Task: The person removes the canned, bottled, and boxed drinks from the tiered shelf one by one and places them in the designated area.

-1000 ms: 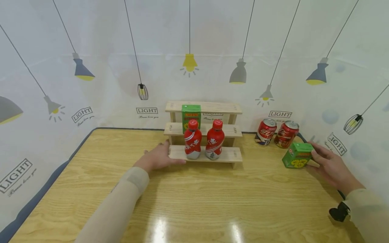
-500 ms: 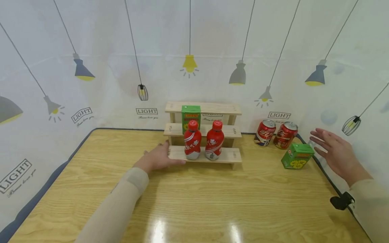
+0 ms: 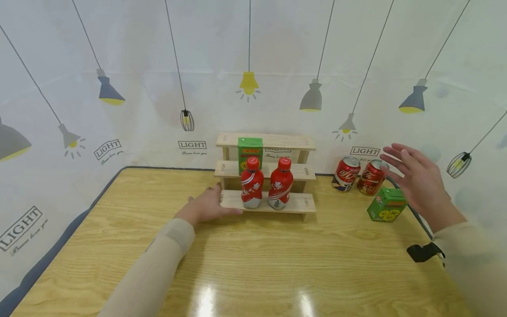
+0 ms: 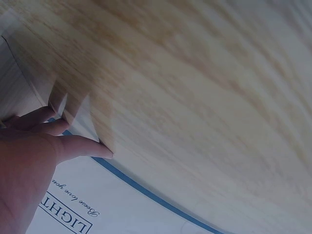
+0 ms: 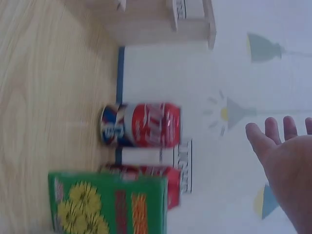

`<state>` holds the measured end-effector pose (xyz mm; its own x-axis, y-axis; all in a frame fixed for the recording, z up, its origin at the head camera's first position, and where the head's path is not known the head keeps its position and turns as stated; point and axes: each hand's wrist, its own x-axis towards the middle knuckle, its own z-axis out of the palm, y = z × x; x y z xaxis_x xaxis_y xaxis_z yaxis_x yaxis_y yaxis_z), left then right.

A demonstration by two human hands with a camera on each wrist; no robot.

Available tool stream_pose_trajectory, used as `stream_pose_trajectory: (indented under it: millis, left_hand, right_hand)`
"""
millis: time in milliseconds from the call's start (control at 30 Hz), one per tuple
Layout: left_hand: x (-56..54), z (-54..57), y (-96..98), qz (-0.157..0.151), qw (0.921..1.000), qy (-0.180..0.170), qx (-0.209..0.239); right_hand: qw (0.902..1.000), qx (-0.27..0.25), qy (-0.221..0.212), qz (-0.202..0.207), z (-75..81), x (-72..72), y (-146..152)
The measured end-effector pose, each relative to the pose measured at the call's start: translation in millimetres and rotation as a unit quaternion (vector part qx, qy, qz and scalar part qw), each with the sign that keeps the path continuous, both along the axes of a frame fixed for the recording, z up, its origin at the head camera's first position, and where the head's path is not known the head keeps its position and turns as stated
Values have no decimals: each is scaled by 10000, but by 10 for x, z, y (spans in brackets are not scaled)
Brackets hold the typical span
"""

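Observation:
My left hand point(image 3: 206, 204) holds the left end of the bottom step of a small wooden shelf point(image 3: 303, 202). Its thumb lies along the front edge, with the other fingers behind and on the tabletop. Two red bottles point(image 3: 251, 189) stand side by side on that step; a green box point(image 3: 249, 143) is upright on the middle step, partly hidden by a bottle. Raised over the table, my right hand point(image 3: 425, 187) has spread fingers holding nothing. It overlaps a red can point(image 3: 371, 178) in the head view. Beneath it stands another green box point(image 5: 109, 202) with yellow flowers.
A second red can point(image 5: 146, 124) stands left of the first, close to the back wall point(image 3: 150, 101). The light wooden table point(image 3: 253, 259) meets white wall sheets printed with lamps. A dark blue strip point(image 4: 161, 197) runs along the table's far edge.
My right hand has let go of the green box at the right, lifted, and moved leftward over it toward the cans. The box stays standing. My left hand has not moved.

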<state>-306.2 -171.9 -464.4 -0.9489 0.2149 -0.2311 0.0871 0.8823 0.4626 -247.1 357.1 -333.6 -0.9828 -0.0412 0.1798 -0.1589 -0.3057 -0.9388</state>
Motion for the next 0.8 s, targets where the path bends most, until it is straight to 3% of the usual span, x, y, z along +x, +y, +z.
stream_pose_trajectory:
  millis: [267, 467, 567, 800]
  left_hand:
    - [20, 34, 10, -8, 10000, 16, -43]
    - [25, 56, 18, -41, 10000, 43, 37]
    - [34, 72, 22, -48, 10000, 39, 47]
    - [39, 59, 15, -40, 10000, 33, 2]
  right_hand:
    - [9983, -32, 88, 581, 89, -96, -503]
    - [9961, 742, 188, 445, 107, -186, -857]
    - [9948, 827, 206, 563, 119, -234, -1022]
    - [9892, 1376, -170, 477, 160, -333, -1387]
